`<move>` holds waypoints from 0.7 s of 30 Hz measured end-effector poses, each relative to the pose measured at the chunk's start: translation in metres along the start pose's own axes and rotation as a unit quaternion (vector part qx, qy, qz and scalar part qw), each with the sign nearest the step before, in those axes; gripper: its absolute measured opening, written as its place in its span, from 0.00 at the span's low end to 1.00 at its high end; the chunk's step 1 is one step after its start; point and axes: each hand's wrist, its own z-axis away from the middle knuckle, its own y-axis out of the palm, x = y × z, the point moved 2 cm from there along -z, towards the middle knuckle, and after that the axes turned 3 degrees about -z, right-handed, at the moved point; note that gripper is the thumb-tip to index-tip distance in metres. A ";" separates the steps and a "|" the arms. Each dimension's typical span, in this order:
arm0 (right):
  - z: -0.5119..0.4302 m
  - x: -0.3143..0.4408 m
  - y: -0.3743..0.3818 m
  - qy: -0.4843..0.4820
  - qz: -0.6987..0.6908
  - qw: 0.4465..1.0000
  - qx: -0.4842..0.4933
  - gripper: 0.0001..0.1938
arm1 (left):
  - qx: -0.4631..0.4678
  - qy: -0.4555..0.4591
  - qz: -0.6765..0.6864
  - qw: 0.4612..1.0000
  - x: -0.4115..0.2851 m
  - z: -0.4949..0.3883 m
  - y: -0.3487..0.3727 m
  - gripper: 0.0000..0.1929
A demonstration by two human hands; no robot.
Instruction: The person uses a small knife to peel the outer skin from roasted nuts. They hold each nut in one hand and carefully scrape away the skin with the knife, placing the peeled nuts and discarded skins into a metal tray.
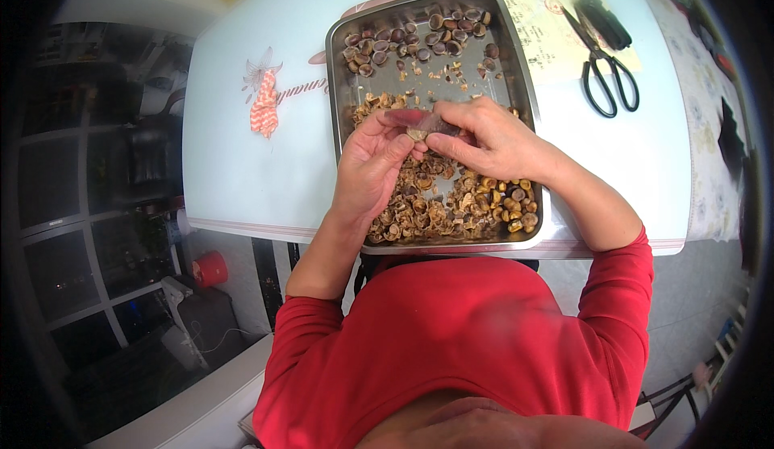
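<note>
My left hand pinches a small pale chestnut piece between thumb and fingers above the tray. Held in my right hand is a flat, blade-like tool with a dark red sheen; its grip is hidden by my fingers. The two thumbs almost meet at the piece. Below lies a rectangular metal tray. Brown chestnuts sit at its far end, shell and skin scraps spread across the middle and near left, and yellowish peeled kernels gather in the near right corner.
Black-handled scissors and a dark object lie on a paper sheet with writing, right of the tray. A crumpled orange-and-white patterned cloth rests on the pale tabletop. A red bin stands lower left.
</note>
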 end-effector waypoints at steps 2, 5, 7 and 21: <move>0.001 -0.001 0.000 -0.009 0.000 1.000 -0.002 0.17 | 0.006 0.003 -0.005 1.000 0.000 0.001 0.000 0.14; 0.002 -0.003 0.000 0.003 -0.006 1.000 0.008 0.18 | 0.005 0.011 -0.018 1.000 0.001 0.001 0.000 0.14; 0.001 -0.003 0.001 0.007 -0.011 1.000 0.016 0.18 | 0.005 0.014 -0.025 1.000 0.001 0.001 0.000 0.14; 0.002 0.001 0.003 -0.021 -0.036 0.998 0.051 0.17 | -0.027 0.018 -0.022 0.999 -0.002 -0.002 0.000 0.13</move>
